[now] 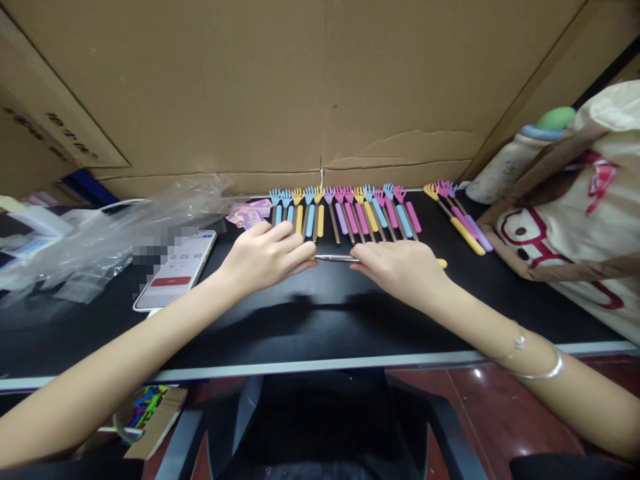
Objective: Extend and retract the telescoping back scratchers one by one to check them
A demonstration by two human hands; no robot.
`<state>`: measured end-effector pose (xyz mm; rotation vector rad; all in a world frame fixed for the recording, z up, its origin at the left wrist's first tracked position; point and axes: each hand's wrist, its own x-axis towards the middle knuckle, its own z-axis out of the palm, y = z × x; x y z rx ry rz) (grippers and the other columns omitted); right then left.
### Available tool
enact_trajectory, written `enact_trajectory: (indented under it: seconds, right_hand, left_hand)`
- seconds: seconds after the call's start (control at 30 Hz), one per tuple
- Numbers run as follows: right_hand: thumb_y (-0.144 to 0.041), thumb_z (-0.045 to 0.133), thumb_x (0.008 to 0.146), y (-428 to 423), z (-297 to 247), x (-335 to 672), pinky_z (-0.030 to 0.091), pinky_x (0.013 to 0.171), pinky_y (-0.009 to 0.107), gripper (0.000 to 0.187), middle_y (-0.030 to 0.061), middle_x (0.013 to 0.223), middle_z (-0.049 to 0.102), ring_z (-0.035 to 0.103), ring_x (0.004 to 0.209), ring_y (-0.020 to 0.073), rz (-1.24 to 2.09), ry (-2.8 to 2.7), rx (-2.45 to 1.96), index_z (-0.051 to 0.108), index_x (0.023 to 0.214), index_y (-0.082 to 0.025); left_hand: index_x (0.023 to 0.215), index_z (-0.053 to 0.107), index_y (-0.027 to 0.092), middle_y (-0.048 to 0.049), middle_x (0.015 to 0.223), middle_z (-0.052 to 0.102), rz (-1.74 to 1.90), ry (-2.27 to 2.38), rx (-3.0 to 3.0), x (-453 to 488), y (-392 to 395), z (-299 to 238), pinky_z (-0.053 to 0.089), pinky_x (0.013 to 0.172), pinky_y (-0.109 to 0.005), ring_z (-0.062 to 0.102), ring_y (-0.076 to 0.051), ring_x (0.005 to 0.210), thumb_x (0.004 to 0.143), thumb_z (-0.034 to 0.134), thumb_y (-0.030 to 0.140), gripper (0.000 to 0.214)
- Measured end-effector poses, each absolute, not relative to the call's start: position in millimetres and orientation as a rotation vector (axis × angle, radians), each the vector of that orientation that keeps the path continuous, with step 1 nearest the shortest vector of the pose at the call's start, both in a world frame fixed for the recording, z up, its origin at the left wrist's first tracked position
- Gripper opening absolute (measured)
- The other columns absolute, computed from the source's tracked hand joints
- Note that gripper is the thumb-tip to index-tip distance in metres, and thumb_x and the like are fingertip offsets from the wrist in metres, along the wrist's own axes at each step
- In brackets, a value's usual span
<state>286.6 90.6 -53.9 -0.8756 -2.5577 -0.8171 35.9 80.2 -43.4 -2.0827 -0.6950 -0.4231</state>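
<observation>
My left hand [273,253] and my right hand [395,267] are both closed on one back scratcher [336,258], held level above the black table. Its metal rod shows between the hands, and a bit of yellow handle sticks out past my right hand; the left end is hidden in my left hand. Just behind lies a row of back scratchers [356,213] with claw heads and handles in blue, yellow, pink and purple. Farther right rest a yellow back scratcher [463,230] and a purple one [479,233], with a pink one between them.
A phone [175,270] showing a timer lies left, beside clear plastic bags [115,230]. Small printed cards [250,213] sit by the row. On the right stand a bottle [515,163] and a white cloth bag [590,240]. Cardboard [275,87] walls the back. Below left is a box [160,420].
</observation>
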Motion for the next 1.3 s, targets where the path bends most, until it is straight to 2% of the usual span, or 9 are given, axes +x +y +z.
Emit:
enact_trajectory:
  seconds: [0.2,0.33,0.47,0.53,0.63,0.77,1.07,1.17,1.3]
  right_hand:
    - [-0.039,0.028,0.103,106,-49,360,0.023,0.055,0.026,0.048,0.0021,0.063,0.061,0.052,0.056,0.0132,-0.994,-2.558,-0.984,0.057,0.071,-0.018]
    - [-0.043,0.021,0.102,115,-47,423,0.026,0.055,0.027,0.055,0.008,0.07,0.063,0.054,0.062,0.0163,-1.061,-2.58,-1.253,0.062,0.078,-0.017]
    - [-0.046,0.016,0.101,119,-45,454,0.026,0.055,0.028,0.059,0.01,0.069,0.06,0.052,0.065,0.0179,-1.039,-2.562,-1.358,0.062,0.077,-0.017]
    - [-0.048,0.02,0.1,121,-43,465,0.025,0.054,0.028,0.057,0.0106,0.07,0.06,0.05,0.064,0.0181,-1.043,-2.512,-1.439,0.061,0.077,-0.018]
    - [-0.05,0.035,0.097,125,-42,482,0.026,0.055,0.029,0.046,0.0108,0.071,0.059,0.047,0.063,0.0169,-0.989,-2.482,-1.544,0.06,0.075,-0.019]
    - [-0.044,0.046,0.094,131,-46,493,0.027,0.058,0.03,0.033,0.0108,0.076,0.061,0.047,0.067,0.0172,-0.862,-2.533,-1.533,0.061,0.078,-0.02]
    - [-0.045,0.042,0.097,134,-48,482,0.028,0.06,0.03,0.038,0.0117,0.077,0.061,0.048,0.071,0.0167,-0.752,-2.53,-1.518,0.063,0.079,-0.018]
    - [-0.053,0.052,0.091,135,-53,499,0.029,0.058,0.029,0.037,0.0111,0.076,0.062,0.051,0.069,0.0164,-0.602,-2.536,-1.596,0.064,0.08,-0.019]
    - [-0.06,0.064,0.08,133,-58,520,0.027,0.054,0.029,0.038,0.0097,0.072,0.063,0.051,0.063,0.0161,-0.486,-2.499,-1.72,0.065,0.079,-0.022]
  left_hand:
    - [0.072,0.055,0.022,0.0012,0.064,0.059,-0.289,-0.736,-2.018,-24,80,-32,0.032,0.06,-0.029,0.05,-0.016,0.069,0.094,0.051,0.038,0.028]
    - [0.066,0.052,0.021,0.0023,0.059,0.053,-0.243,-0.871,-1.972,-77,74,-28,0.029,0.058,-0.029,0.045,-0.015,0.063,0.095,0.049,0.037,0.033]
    - [0.062,0.051,0.022,0.0025,0.057,0.049,-0.261,-1.068,-2.007,-111,65,-37,0.026,0.057,-0.03,0.042,-0.014,0.061,0.096,0.044,0.036,0.037]
    - [0.061,0.05,0.022,0.0022,0.056,0.047,-0.288,-1.146,-2.008,-125,61,-44,0.025,0.056,-0.029,0.04,-0.015,0.061,0.095,0.044,0.038,0.037]
    - [0.062,0.05,0.022,0.0009,0.056,0.044,-0.376,-1.308,-2.025,-146,52,-55,0.022,0.055,-0.029,0.038,-0.016,0.06,0.093,0.043,0.04,0.036]
    - [0.062,0.052,0.024,-0.0007,0.059,0.045,-0.429,-1.479,-2.043,-166,41,-62,0.02,0.054,-0.029,0.039,-0.018,0.061,0.091,0.043,0.042,0.035]
    - [0.064,0.051,0.023,0.001,0.059,0.049,-0.382,-1.491,-2.02,-176,39,-52,0.021,0.053,-0.025,0.04,-0.016,0.063,0.091,0.047,0.043,0.033]
    - [0.065,0.051,0.023,0.0008,0.058,0.048,-0.401,-1.454,-2.042,-175,38,-51,0.022,0.054,-0.025,0.04,-0.016,0.063,0.091,0.048,0.042,0.033]
    - [0.063,0.052,0.024,-0.0013,0.06,0.05,-0.502,-1.476,-2.08,-172,32,-51,0.022,0.055,-0.029,0.041,-0.018,0.063,0.091,0.04,0.042,0.036]
